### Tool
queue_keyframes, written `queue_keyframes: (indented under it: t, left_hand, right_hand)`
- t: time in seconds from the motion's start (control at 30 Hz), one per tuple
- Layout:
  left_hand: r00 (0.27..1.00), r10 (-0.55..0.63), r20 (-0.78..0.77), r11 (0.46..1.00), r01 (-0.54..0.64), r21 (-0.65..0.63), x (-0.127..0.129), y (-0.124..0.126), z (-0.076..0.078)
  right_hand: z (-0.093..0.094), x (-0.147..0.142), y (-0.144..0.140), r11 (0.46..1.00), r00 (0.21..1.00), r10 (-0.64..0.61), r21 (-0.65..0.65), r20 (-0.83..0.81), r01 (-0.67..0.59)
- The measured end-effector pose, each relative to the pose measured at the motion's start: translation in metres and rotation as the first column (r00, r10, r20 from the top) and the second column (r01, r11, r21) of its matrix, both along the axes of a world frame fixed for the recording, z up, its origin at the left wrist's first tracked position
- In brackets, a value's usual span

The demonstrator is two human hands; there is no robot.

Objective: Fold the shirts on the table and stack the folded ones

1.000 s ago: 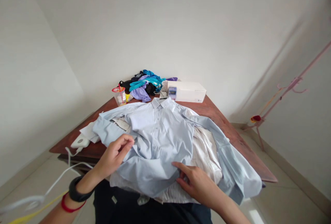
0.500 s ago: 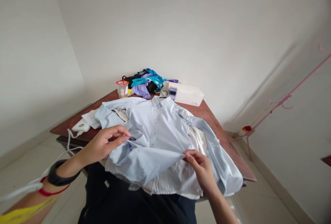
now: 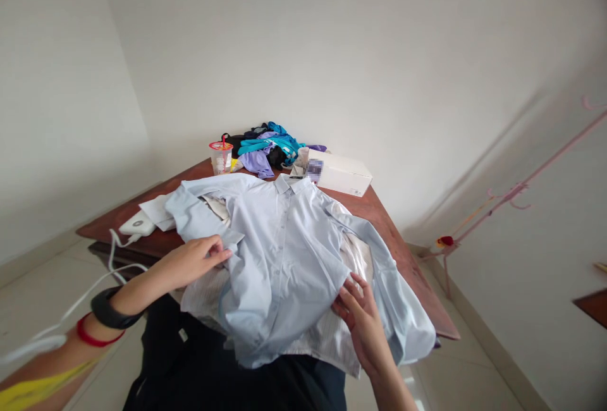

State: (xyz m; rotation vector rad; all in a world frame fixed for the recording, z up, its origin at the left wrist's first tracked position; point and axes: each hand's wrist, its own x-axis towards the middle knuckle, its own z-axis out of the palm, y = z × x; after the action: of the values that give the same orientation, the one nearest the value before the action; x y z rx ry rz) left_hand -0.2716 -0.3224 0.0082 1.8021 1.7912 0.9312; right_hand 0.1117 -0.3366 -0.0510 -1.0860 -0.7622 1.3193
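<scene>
A light blue long-sleeved button shirt lies front up on the table, collar at the far end and sleeves out to both sides. My left hand is closed, thumb against curled fingers, at the shirt's left side edge near the cuff. At the lower right edge of the shirt, my right hand rests with its fingers slightly apart, touching the cloth. A white striped garment lies under the shirt and shows below its hem and beside it.
Behind the shirt on the brown wooden table stand a plastic cup with a red straw, a heap of clothes and a white box. A white device with a cable lies left. A pink rack stands right.
The lower front of the shirt, raised and folded before, now lies down flatter with its hem nearer me. My left hand moved slightly left, and my right hand's fingers have loosened.
</scene>
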Motion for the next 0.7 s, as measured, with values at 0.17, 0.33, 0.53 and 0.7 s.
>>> queue_keyframes:
  t: [0.17,0.33,0.53,0.7]
  left_hand:
    - [0.996,0.033,-0.085,0.988,-0.045,-0.144,-0.005,0.022,-0.012]
    - [0.982,-0.063,-0.176,0.984,0.031,-0.175,0.000,0.026,-0.025]
    - [1.000,-0.021,-0.012,0.999,0.020,-0.029,0.000,0.019,-0.011]
    - [0.919,0.168,0.357,0.977,-0.203,0.063,-0.014,0.009,0.003]
  right_hand:
    - [0.010,0.003,0.005,0.980,0.978,0.163,-0.093,-0.130,-0.176]
    - [0.017,-0.005,0.012,0.956,0.952,0.256,-0.099,-0.166,-0.275]
    - [0.023,-0.004,0.024,0.983,0.983,0.170,-0.054,-0.072,-0.174]
    - [0.036,0.004,0.030,0.985,0.972,0.164,0.026,0.171,-0.171]
